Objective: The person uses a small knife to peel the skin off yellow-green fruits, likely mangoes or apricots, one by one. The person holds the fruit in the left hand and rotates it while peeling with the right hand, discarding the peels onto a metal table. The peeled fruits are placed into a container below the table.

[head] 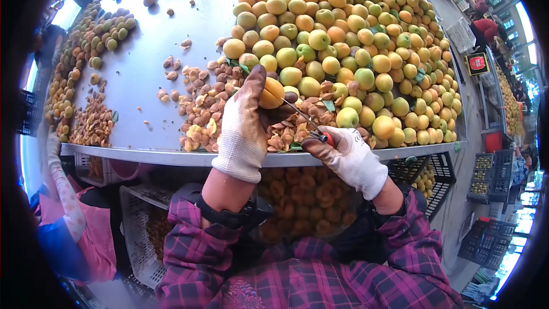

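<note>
In my gloved left hand (253, 124) is an apricot (272, 93), held between thumb and fingers above the table's front edge. A groove runs down its side. My gloved right hand (345, 150) grips a small pitting knife (302, 113) with a thin metal shaft and a red part at the handle; its tip meets the apricot or lies right at it. Brown stains cover the fingers of both gloves. Beneath and beside my hands lie apricot pits (201, 120) with scraps of flesh. A large heap of whole apricots (343, 51) rises behind them.
The metal table (146, 94) has a raised front lip. Halved apricots (300, 197) fill a container below it, before my lap. A white crate (143, 240) stands at left, a black crate (441, 180) at right. At far left works another person (77, 223).
</note>
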A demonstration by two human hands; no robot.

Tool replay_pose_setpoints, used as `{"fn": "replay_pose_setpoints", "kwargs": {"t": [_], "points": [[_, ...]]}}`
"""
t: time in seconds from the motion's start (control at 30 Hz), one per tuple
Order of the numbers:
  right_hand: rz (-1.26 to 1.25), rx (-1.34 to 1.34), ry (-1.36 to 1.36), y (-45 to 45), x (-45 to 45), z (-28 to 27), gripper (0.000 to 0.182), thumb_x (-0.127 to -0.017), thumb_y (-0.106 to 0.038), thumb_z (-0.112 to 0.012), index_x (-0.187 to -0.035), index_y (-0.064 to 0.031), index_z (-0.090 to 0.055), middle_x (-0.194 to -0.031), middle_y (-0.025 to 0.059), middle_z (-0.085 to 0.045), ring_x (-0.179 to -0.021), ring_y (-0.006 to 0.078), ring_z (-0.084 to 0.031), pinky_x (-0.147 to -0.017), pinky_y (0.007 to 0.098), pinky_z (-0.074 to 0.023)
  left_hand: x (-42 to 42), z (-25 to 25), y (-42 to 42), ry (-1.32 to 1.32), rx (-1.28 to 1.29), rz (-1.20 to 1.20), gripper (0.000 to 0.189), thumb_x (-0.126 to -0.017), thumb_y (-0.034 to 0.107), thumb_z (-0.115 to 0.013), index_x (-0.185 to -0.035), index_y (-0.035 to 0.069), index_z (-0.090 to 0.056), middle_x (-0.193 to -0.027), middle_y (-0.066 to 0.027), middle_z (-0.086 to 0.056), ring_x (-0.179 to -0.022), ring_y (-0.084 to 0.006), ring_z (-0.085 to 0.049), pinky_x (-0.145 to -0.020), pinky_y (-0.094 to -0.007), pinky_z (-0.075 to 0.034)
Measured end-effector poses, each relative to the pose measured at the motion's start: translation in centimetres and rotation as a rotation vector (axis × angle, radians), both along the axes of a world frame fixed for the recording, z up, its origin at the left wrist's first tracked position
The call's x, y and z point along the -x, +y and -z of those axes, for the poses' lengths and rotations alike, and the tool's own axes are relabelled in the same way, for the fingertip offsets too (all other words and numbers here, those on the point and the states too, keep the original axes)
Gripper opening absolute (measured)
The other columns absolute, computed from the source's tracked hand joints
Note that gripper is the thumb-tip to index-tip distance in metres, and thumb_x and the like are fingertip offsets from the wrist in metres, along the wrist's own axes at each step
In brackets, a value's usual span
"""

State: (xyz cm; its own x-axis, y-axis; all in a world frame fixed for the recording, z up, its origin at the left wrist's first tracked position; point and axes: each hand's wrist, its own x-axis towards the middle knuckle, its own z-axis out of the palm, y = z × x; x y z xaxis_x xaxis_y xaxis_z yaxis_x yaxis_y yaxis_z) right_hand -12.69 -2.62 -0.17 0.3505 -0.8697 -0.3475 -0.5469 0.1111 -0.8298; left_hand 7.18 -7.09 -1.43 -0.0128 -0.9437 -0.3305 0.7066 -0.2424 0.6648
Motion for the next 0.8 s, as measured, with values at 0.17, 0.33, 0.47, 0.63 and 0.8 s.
{"fn": "replay_pose_setpoints", "kwargs": {"t": [0.17, 0.33, 0.47, 0.63, 0.8], "points": [[0.024, 0.117, -0.061, 0.0, -0.4, 0.4, 0.046, -0.094, -0.047, -0.066, -0.088, -0.0008, -0.062, -0.071, 0.0094, -0.058, -0.067, 0.0221, -0.050, -0.065, 0.0365, -0.0432, 0.1, -0.2, 0.3, -0.027, 0.015, 0.061, 0.057, -0.097, 0.047, -0.060, -0.117, -0.006, -0.052, -0.094, -0.0170, -0.065, -0.079, -0.0283, -0.072, -0.062, -0.0366, -0.063], [0.027, 0.171, -0.103, 0.0, -0.4, 1.8, 0.053, -0.094, -0.051, -0.064, -0.083, 0.0000, -0.061, -0.067, 0.0150, -0.055, -0.062, 0.0307, -0.048, -0.062, 0.0401, -0.0420, 0.2, 1.1, 0.2, -0.044, -0.013, 0.100, 0.065, -0.098, 0.058, -0.051, -0.112, -0.006, -0.054, -0.089, -0.0172, -0.066, -0.072, -0.0279, -0.071, -0.059, -0.0357, -0.062], [0.041, 0.143, -0.175, 0.1, -1.2, 0.7, 0.054, -0.094, -0.053, -0.063, -0.084, 0.0000, -0.060, -0.067, 0.0151, -0.055, -0.061, 0.0293, -0.047, -0.062, 0.0399, -0.0424, -0.3, 1.8, 0.1, -0.011, -0.015, 0.143, 0.070, -0.096, 0.060, -0.052, -0.124, -0.004, -0.045, -0.099, -0.0209, -0.065, -0.077, -0.0360, -0.072, -0.063, -0.0439, -0.064], [-0.009, 0.129, -0.047, -0.1, -0.8, 1.3, 0.054, -0.094, -0.054, -0.062, -0.087, -0.0003, -0.063, -0.069, 0.0144, -0.059, -0.063, 0.0276, -0.049, -0.063, 0.0391, -0.0444, 0.6, 0.6, 0.5, -0.011, -0.079, 0.064, 0.069, -0.098, 0.062, -0.048, -0.115, -0.005, -0.054, -0.093, -0.0169, -0.067, -0.076, -0.0291, -0.073, -0.061, -0.0360, -0.062], [0.049, 0.116, -0.120, 0.1, -1.7, 0.7, 0.052, -0.093, -0.053, -0.063, -0.087, -0.0011, -0.065, -0.071, 0.0146, -0.063, -0.066, 0.0300, -0.058, -0.064, 0.0396, -0.0457, 0.7, 0.5, 0.4, 0.028, -0.097, 0.078, 0.064, -0.099, 0.059, -0.048, -0.116, -0.003, -0.053, -0.092, -0.0165, -0.067, -0.075, -0.0291, -0.073, -0.064, -0.0377, -0.062]]}}
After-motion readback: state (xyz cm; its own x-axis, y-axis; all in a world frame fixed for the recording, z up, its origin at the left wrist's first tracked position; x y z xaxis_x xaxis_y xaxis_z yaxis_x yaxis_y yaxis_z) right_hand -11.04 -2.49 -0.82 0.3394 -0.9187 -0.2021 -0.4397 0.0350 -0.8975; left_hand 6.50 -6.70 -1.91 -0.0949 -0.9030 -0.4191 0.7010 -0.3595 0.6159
